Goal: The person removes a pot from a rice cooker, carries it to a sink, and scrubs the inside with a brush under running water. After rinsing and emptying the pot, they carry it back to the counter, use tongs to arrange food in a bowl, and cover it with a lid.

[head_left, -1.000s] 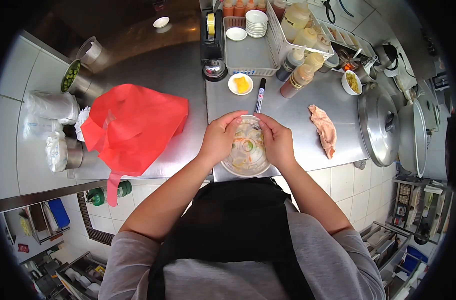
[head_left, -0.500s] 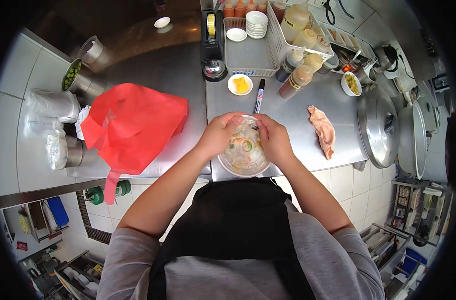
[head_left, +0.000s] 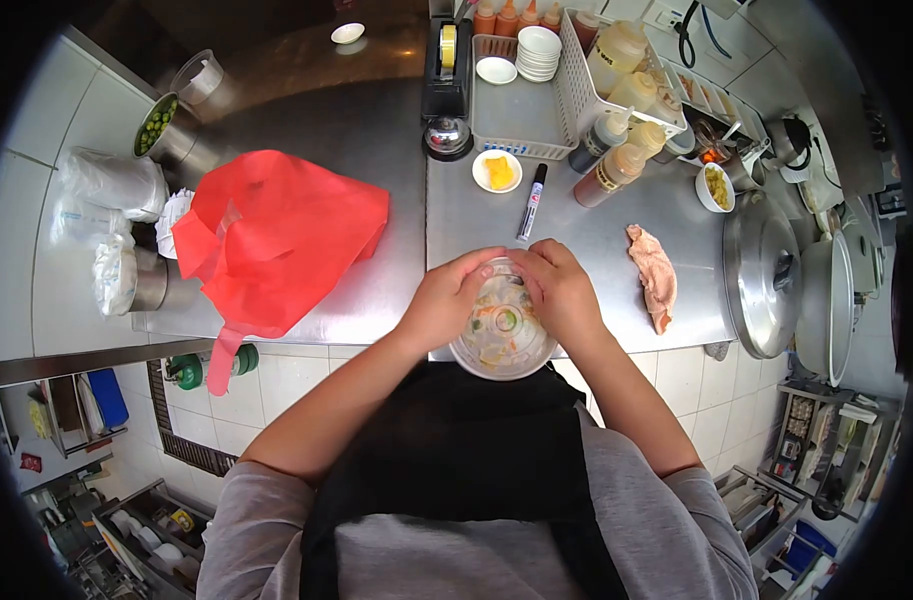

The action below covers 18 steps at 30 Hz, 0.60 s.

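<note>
A round bowl with a clear lid (head_left: 504, 330) is at the counter's front edge, close to the black apron, and food pieces show through the lid. My left hand (head_left: 448, 298) grips its upper left rim, and my right hand (head_left: 558, 292) grips its upper right rim. Both sets of fingers are bent over the far edge of the lid. Beyond the hands lie a marker (head_left: 532, 203) and a small white dish with yellow food (head_left: 497, 172). To the right is a crumpled pinkish cloth (head_left: 653, 279). A red bag (head_left: 281, 240) lies to the left.
A tape dispenser (head_left: 446, 65), a bell (head_left: 447, 138) and a white basket with small dishes (head_left: 523, 115) stand at the back. Sauce bottles (head_left: 609, 175) stand right of them. Near the right end are a bowl of green pieces (head_left: 714, 188) and a large metal lid (head_left: 761, 275).
The view has shifted a little. The bowl and both hands are slightly nearer my body, and the right hand's fingers have moved on the lid's edge.
</note>
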Each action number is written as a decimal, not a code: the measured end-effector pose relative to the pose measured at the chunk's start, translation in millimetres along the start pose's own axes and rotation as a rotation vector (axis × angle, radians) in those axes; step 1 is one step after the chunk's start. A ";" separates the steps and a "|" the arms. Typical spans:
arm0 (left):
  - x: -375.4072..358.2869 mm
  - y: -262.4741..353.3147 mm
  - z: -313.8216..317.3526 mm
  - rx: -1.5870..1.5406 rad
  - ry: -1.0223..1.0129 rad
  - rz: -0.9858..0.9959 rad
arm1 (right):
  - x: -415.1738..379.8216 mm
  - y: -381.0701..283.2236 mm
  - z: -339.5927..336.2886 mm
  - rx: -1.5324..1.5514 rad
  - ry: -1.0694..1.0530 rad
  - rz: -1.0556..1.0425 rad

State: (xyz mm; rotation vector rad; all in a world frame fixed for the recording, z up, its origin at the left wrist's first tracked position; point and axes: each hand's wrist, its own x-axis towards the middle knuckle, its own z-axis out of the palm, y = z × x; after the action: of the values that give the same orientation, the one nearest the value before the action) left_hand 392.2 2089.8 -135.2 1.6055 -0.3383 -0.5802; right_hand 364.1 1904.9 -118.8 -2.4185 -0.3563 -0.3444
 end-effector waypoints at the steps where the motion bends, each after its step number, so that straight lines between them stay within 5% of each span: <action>1: -5.2 7.8 4.3 0.104 0.070 -0.023 | -1.1 -0.5 -0.1 -0.042 0.010 -0.039; 3: -9.3 8.4 9.7 0.208 0.140 -0.051 | -2.6 -1.6 0.4 -0.082 0.016 -0.075; 5: -9.8 1.0 12.5 0.354 0.280 0.241 | -3.1 -2.7 1.2 -0.107 0.074 -0.116; 11: -9.7 16.3 11.5 0.356 0.269 0.033 | -1.8 0.1 8.0 -0.072 0.093 -0.055; 18: -3.3 9.9 6.0 0.287 0.246 0.007 | 2.4 2.4 7.1 -0.025 0.034 -0.047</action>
State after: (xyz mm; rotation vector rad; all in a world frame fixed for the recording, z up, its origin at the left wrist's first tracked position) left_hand 387.4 2085.3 -125.1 1.9286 -0.2509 -0.3325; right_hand 368.3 1908.0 -124.7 -2.4282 -0.3969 -0.4123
